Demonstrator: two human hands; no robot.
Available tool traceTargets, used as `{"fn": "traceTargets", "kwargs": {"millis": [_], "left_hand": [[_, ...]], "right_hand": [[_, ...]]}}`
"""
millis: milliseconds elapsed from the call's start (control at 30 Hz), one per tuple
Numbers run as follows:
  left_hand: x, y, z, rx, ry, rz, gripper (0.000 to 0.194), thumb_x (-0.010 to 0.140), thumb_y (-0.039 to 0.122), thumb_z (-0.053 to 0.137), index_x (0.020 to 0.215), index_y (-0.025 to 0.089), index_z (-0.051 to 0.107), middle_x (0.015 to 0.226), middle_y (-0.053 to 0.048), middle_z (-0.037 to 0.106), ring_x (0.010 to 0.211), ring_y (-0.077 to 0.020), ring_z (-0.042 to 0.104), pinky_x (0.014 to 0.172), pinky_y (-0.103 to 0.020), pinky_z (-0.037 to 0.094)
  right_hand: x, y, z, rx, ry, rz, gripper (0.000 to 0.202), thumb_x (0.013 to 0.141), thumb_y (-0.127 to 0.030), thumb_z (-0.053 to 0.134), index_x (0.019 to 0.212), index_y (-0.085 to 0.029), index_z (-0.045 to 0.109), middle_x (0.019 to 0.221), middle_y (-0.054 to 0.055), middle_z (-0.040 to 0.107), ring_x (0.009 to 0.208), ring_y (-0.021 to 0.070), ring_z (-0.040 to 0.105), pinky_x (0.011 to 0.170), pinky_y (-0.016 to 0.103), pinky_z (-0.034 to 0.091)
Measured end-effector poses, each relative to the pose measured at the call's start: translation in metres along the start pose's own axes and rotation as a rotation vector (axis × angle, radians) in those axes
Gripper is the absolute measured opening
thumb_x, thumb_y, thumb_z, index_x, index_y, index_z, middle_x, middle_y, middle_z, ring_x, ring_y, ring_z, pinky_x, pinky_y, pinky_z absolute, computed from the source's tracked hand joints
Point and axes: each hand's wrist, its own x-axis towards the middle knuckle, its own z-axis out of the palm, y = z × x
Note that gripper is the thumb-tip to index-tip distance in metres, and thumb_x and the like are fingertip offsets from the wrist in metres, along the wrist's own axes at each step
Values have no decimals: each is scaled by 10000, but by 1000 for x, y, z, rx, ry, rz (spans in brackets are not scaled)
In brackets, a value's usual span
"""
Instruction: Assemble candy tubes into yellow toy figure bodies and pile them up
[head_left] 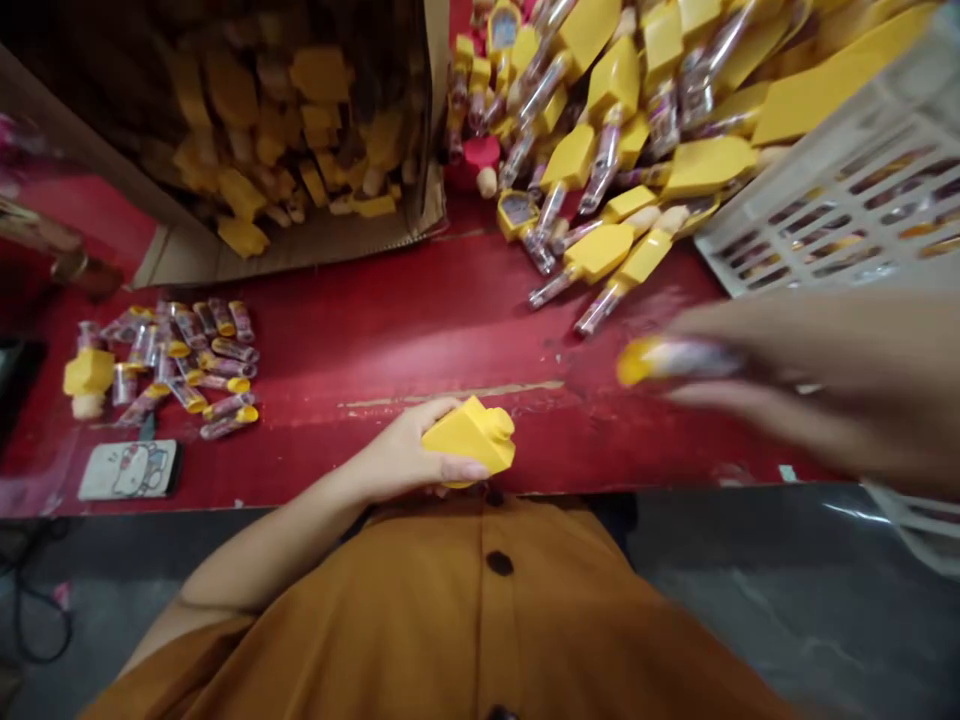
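My left hand (409,450) is closed around a yellow plastic piece (474,438) with a round neck, held at the table's front edge. To the right, my right hand (780,370) is smeared by motion. Its fingers grip a small clear tube with a yellow end (667,360), which points left above the red table (375,340). At the left lies a group of similar clear tubes (191,360) with yellow ends and purplish contents. Beside that group stands a yellow piece with a beige end (88,378).
A cardboard box (247,260) with yellow pieces inside stands at the back left. Yellow pieces joined to clear tubes (600,250) are heaped at the back right, near a white plastic basket (847,190). A phone in a cartoon case (129,470) lies at the front left.
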Motion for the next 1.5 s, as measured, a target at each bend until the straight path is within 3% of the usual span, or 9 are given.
{"fn": "traceTargets", "kwargs": {"millis": [167, 300, 567, 733, 900, 1133, 1300, 1400, 1500], "left_hand": [[-15, -7, -1, 144, -71, 15, 426, 534, 345, 738, 856, 162, 527, 710, 32, 551, 580, -74, 501, 493, -165, 390], [-28, -24, -1, 383, -38, -4, 411, 523, 451, 725, 743, 161, 534, 662, 38, 550, 602, -96, 502, 505, -182, 375], [-45, -60, 9, 732, -31, -28, 461, 606, 605, 587, 816, 195, 572, 690, -1, 602, 603, -152, 551, 516, -232, 392], [-44, -74, 9, 729, -45, 22, 477, 617, 598, 585, 905, 218, 585, 783, -8, 636, 683, -165, 583, 597, -245, 424], [-44, -86, 12, 775, -6, 17, 470, 601, 612, 591, 810, 191, 592, 741, -10, 629, 660, -162, 572, 558, -245, 410], [-53, -90, 14, 865, 0, 13, 472, 619, 619, 567, 813, 189, 580, 751, -12, 621, 663, -163, 565, 565, -252, 403], [-49, -56, -2, 707, -12, 62, 468, 594, 538, 638, 903, 199, 547, 798, -2, 622, 690, -154, 572, 563, -231, 406], [-38, -35, -20, 381, -283, 8, 580, 575, 526, 651, 1042, 227, 479, 906, -9, 614, 705, -146, 584, 566, -225, 432], [-28, -28, -27, 212, -578, -174, 446, 632, 495, 620, 939, 191, 512, 746, 6, 603, 531, -106, 542, 463, -209, 406]], "right_hand": [[23, -34, 37, -27, -87, -369, 250, 884, -331, 396, 956, -125, 518, 746, 51, 566, 656, 128, 519, 574, 241, 389], [25, -53, 67, 8, -76, -442, 208, 860, -308, 455, 944, -126, 509, 673, 25, 546, 579, 109, 483, 531, 232, 347], [-3, -86, 89, 362, -306, -154, 154, 854, -272, 464, 885, -136, 529, 616, -9, 506, 536, 83, 434, 525, 215, 325], [-6, -94, 97, 603, -532, 84, 194, 857, -251, 443, 794, -126, 578, 666, 13, 541, 586, 81, 480, 548, 206, 341], [-8, -93, 112, 800, -597, 171, 181, 830, -272, 501, 792, -128, 606, 655, -11, 558, 559, 48, 485, 519, 157, 340], [-14, -99, 122, 785, -513, 61, 194, 834, -281, 507, 767, -122, 595, 627, -14, 544, 541, 42, 475, 509, 149, 331], [1, -84, 90, 208, -297, -226, 243, 862, -329, 446, 882, -136, 592, 677, 30, 575, 586, 107, 494, 526, 233, 317], [7, -74, 72, -253, -11, -474, 211, 831, -235, 494, 1006, -135, 554, 621, 28, 548, 563, 132, 409, 514, 274, 254], [10, -70, 66, -280, -1, -557, 232, 823, -187, 494, 1049, -157, 536, 652, 20, 568, 572, 130, 394, 540, 282, 267]]}}
